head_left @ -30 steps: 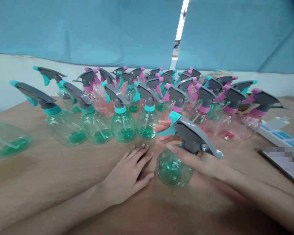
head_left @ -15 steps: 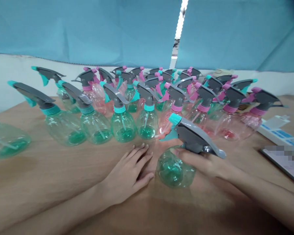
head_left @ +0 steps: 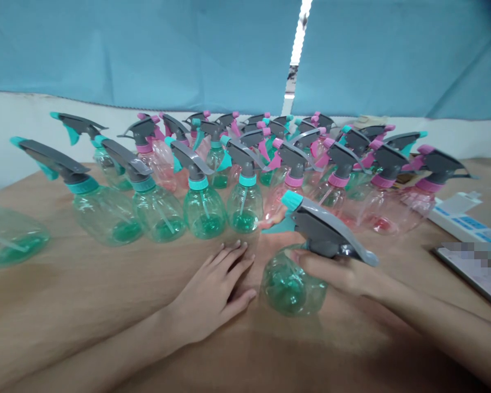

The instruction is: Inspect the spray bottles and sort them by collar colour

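My right hand (head_left: 335, 270) is closed around the neck of a clear green spray bottle (head_left: 290, 286) with a grey head and a turquoise nozzle and trigger. The bottle stands nearly upright at the front of the wooden table (head_left: 118, 305), its nozzle pointing left. A finger shows by the trigger; the rest of the grip is partly hidden behind the bottle. To its left, my left hand (head_left: 216, 289) lies palm down on the table with fingers spread, holding nothing. Just beyond that hand stand green spray bottles (head_left: 204, 215) with turquoise collars.
Several pink spray bottles (head_left: 382, 210) fill the right and back of the group. Another green bottle (head_left: 12, 234) is cut off at the left edge. On the right lie a white power strip (head_left: 462, 218) and a flat dark-edged device (head_left: 470, 273). A blue curtain (head_left: 147, 54) hangs behind.
The view has shifted very slightly. Both hands and the held spray bottle stay in practically the same place.
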A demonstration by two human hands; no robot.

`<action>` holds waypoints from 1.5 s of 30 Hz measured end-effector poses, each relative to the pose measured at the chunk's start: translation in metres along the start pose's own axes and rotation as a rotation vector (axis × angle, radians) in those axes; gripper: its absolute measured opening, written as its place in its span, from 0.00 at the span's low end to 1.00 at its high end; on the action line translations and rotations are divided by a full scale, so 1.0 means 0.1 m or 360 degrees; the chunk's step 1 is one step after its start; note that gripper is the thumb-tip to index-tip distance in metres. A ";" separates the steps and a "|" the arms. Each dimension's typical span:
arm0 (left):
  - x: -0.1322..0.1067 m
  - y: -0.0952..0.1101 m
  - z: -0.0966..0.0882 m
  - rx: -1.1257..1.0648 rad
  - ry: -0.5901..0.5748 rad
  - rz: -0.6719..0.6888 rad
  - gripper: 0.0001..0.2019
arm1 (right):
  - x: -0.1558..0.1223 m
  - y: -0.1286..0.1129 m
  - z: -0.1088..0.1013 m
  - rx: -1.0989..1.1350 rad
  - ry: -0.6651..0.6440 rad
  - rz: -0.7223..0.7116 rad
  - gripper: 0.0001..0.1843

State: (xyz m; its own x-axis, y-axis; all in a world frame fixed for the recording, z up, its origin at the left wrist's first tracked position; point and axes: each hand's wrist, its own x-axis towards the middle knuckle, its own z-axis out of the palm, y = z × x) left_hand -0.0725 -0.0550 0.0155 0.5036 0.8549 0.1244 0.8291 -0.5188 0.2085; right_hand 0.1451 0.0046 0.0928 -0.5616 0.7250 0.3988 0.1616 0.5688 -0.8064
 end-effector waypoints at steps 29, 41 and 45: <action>0.01 0.00 0.00 0.0010 -0.0034 -0.0004 0.26 | 0.02 0.01 0.03 0.0226 -0.0119 -0.0006 0.28; 0.01 -0.01 0.01 -0.0012 -0.0002 0.0002 0.26 | 0.04 0.03 0.04 0.0293 -0.0149 -0.0004 0.31; 0.02 0.00 0.01 0.0001 -0.0017 0.0003 0.26 | 0.01 0.04 0.04 0.0283 -0.0167 0.0035 0.31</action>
State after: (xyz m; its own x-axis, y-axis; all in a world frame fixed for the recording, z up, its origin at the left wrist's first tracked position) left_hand -0.0713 -0.0530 0.0149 0.5077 0.8539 0.1143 0.8284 -0.5203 0.2075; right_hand 0.1422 0.0063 0.0879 -0.6426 0.6867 0.3397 0.0343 0.4688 -0.8827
